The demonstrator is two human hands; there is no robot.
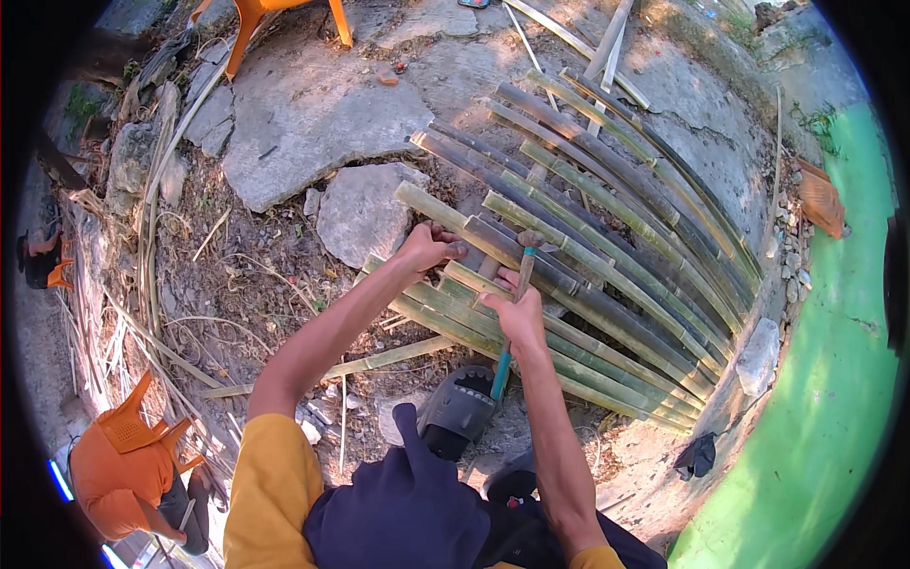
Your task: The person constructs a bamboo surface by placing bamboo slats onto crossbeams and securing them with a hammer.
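A fan of long green and dark bamboo slats (590,258) lies in front of me on the ground, over crosspieces that show in the gaps. My right hand (517,313) is closed round the teal handle of a hammer (501,372), whose head rests over the slats, pointing away from me. At the near left ends of the slats is my left hand (433,248), its fingers curled together low between two of them. Whatever is in those fingers is too small or hidden to make out.
Broken concrete slabs (365,213) and rubble lie to the left and far side. An orange chair (248,28) stands at the back. A person in an orange shirt (114,465) sits at lower left. A green painted surface (806,408) runs along the right. My dark shoe (458,408) touches the slats' near side.
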